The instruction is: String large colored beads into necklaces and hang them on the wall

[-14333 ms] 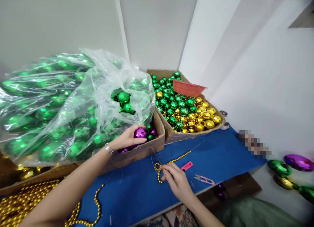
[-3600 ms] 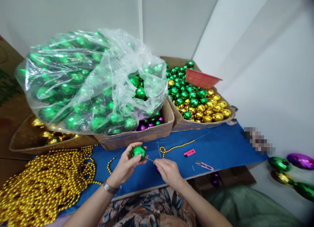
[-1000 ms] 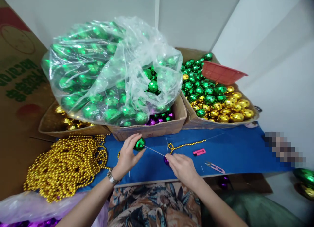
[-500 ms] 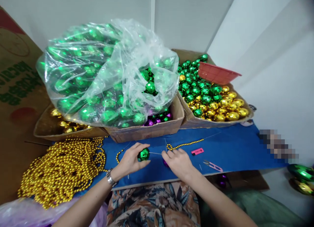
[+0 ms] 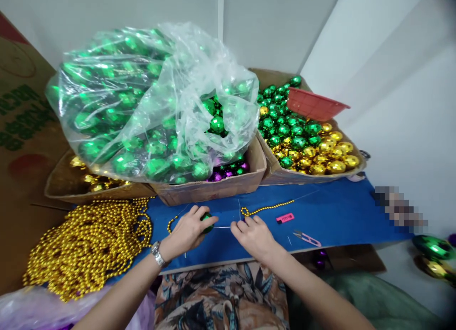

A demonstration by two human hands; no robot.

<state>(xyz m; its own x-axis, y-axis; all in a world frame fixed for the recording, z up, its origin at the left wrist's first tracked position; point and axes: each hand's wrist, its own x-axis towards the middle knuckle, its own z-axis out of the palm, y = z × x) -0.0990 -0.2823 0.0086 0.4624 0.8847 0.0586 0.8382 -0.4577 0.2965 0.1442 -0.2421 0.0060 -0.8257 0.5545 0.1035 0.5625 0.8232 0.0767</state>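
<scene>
My left hand [image 5: 188, 229], with a watch on its wrist, has its fingers wrapped round a shiny green ball [image 5: 206, 224]. From the ball a taut pale string [image 5: 223, 227] runs across to my right hand [image 5: 253, 236], whose fingertips are pinched on it. Loose thread rises behind that hand. Close behind the right fingers lies a short gold bead strand [image 5: 267, 208]. Another small bead strand [image 5: 172, 222] sits by my left hand, partly covered by it.
A pink lighter [image 5: 285, 218] and pink-handled thread snips [image 5: 307, 238] lie right on the blue tabletop [image 5: 342, 220]. Gold bead strings [image 5: 89, 247] are heaped left. Behind stand a clear bag [image 5: 153, 106] of green balls and a cardboard box [image 5: 302, 178] with a red basket [image 5: 315, 105].
My left fingers have closed further over the green ball, hiding more of it. The purple ball that showed under my right hand is now largely out of sight.
</scene>
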